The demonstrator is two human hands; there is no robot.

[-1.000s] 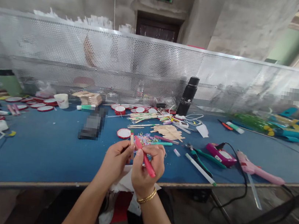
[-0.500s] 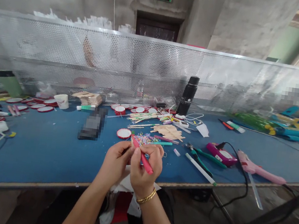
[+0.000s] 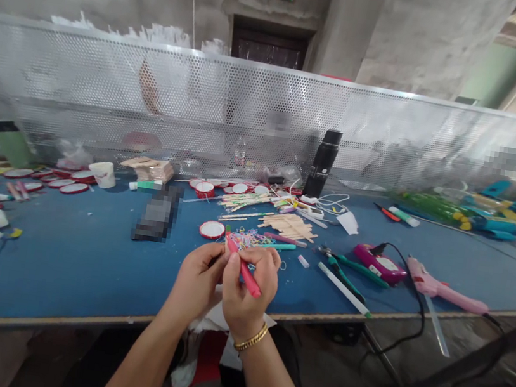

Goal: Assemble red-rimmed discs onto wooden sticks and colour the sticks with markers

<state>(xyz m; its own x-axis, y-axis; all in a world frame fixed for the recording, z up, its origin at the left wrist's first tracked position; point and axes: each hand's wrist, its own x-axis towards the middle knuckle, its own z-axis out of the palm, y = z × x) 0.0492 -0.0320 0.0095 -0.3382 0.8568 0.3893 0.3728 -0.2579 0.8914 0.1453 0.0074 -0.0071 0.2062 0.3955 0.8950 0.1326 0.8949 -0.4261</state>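
Note:
My right hand [image 3: 252,282], with a gold bracelet at the wrist, is closed around a pink marker pen [image 3: 250,279]. The pen slants up and left, its tip close to my left fingertips. My left hand [image 3: 198,275] pinches a narrow wooden stick [image 3: 227,238] with a green end; most of it is hidden by fingers and pen. Both hands meet over the front edge of the blue table. Just beyond them lie a heap of small coloured rubber bands [image 3: 249,238], a turquoise pen [image 3: 279,246] and a small red-rimmed white drum [image 3: 212,229].
Plain wooden sticks [image 3: 289,226] lie behind the bands. To the right are a white marker [image 3: 343,289], green-handled pliers [image 3: 347,273], a purple power box [image 3: 379,264] and a pink glue gun [image 3: 441,286] with its cable. A black bottle [image 3: 322,164] stands by the perforated screen [image 3: 156,96].
The view has shifted slightly. Both hands keep their hold on the pen and the stick, with hardly any movement between them.

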